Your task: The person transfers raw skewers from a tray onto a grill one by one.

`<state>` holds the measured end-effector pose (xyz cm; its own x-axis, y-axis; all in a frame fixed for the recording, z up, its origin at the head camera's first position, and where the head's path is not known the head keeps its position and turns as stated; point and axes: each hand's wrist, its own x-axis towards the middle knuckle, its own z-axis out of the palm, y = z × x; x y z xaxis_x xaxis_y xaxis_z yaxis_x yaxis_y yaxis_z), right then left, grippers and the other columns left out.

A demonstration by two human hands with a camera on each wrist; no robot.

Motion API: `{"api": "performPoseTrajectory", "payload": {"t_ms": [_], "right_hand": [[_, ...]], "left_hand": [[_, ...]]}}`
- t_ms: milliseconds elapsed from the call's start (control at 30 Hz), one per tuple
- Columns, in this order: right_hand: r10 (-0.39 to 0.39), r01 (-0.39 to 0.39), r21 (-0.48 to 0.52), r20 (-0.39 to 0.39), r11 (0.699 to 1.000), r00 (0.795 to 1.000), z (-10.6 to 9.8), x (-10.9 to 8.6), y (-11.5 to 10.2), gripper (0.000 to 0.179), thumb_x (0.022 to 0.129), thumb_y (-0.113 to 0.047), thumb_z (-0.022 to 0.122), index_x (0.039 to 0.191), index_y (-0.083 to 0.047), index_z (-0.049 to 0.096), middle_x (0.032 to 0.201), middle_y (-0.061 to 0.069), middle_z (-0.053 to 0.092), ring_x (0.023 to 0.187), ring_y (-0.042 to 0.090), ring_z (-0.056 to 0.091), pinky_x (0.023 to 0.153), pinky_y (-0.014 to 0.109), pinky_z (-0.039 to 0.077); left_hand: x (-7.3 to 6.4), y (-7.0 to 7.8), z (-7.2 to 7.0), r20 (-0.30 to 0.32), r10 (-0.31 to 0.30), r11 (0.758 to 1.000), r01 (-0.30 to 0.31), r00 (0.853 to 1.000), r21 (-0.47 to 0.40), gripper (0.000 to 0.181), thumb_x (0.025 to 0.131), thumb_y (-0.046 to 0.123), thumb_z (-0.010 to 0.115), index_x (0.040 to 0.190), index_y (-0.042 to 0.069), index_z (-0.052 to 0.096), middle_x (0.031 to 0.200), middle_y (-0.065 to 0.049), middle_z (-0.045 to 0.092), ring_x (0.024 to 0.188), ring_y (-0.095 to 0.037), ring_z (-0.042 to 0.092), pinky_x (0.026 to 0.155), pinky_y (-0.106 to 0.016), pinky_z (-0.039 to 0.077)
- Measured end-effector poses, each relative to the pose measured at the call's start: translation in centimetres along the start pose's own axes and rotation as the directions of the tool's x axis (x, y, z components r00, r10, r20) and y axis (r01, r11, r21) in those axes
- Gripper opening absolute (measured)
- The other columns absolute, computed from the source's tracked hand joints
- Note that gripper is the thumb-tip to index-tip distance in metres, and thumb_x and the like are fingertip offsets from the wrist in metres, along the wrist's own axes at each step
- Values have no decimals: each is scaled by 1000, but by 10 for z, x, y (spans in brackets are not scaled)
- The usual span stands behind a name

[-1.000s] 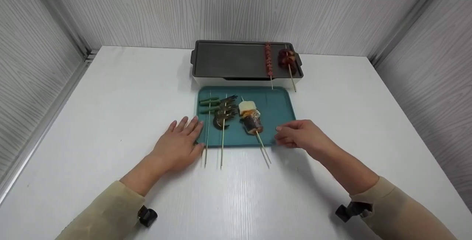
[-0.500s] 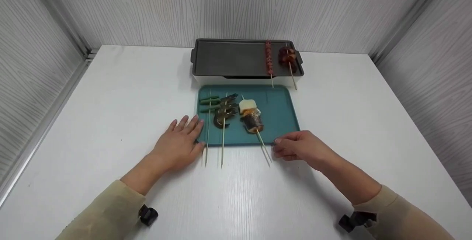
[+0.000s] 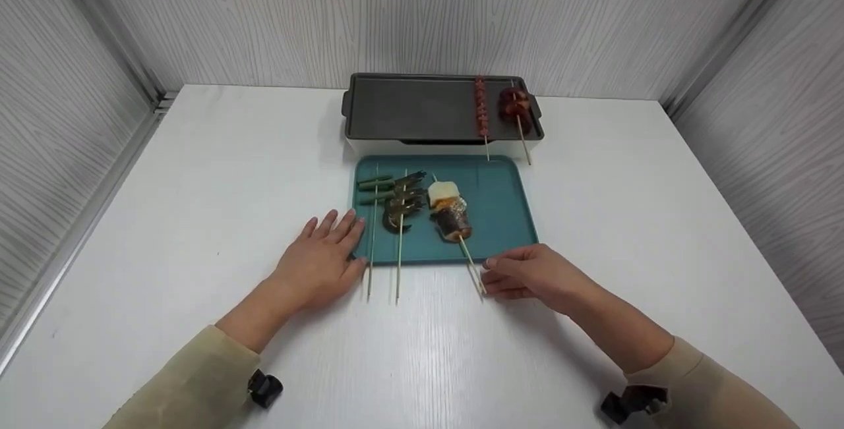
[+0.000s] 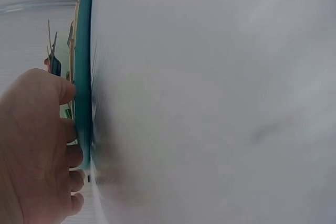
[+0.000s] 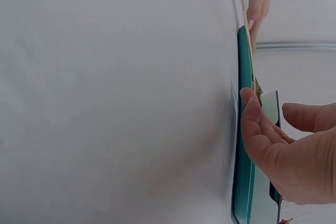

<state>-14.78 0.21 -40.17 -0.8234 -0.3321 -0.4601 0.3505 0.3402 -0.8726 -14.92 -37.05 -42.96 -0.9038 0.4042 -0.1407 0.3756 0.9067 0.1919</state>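
Note:
A teal tray (image 3: 501, 205) lies on the white table with several skewers on it. My left hand (image 3: 320, 261) rests with fingers spread at its left front corner. My right hand (image 3: 534, 274) is at the front right edge, beside the stick of a skewer (image 3: 452, 221) carrying a white block and a dark-skinned chunk. In the right wrist view the thumb (image 5: 302, 116) stands apart from the bent fingers (image 5: 254, 127), which are right at the tray's edge. Left of that skewer lie a shrimp skewer (image 3: 403, 203) and a green vegetable skewer (image 3: 374, 183). Their sticks overhang the front edge.
Behind the tray stands a black grill plate (image 3: 415, 106) on a white base. On its right side lie a thin skewer of small red pieces (image 3: 481, 109) and a skewer of dark red glossy pieces (image 3: 514, 109). Pale panels (image 3: 422, 14) surround the table.
My right hand has moved left and toward me along the tray's front right corner, coming up to the stick of the white-block skewer. My left hand has stayed in place.

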Motion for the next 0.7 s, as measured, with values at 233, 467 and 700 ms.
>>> {"api": "performPoseTrajectory", "payload": {"t_ms": [233, 467, 700], "right_hand": [[15, -15, 19, 15, 1000, 1000, 6, 3, 2, 40, 105, -23, 67, 130, 9, 69, 118, 20, 76, 105, 28, 77, 93, 38, 61], [53, -56, 51, 70, 997, 996, 10, 7, 4, 37, 106, -21, 67, 129, 8, 70, 113, 18, 78, 103, 29, 78, 90, 35, 62], [40, -45, 58, 88, 997, 995, 9, 5, 5, 37, 104, -13, 69, 134, 8, 68, 114, 17, 77, 100, 23, 77, 89, 33, 61]], "left_hand": [[0, 0, 1, -7, 1, 1000, -1, 1000, 0, 70, 113, 43, 39, 168, 2, 25, 175, -18, 19, 161, -43, 13, 128, -60, 11], [-1, 1, 1, -20, 4, 1000, -4, 1000, 1, 70, 113, 43, 39, 167, 2, 27, 174, -19, 21, 161, -43, 14, 128, -61, 13], [0, 1, 3, -18, -5, 1000, 5, 1000, 1, 70, 113, 45, 39, 168, 3, 26, 175, -17, 20, 161, -42, 13, 129, -60, 12]]}}
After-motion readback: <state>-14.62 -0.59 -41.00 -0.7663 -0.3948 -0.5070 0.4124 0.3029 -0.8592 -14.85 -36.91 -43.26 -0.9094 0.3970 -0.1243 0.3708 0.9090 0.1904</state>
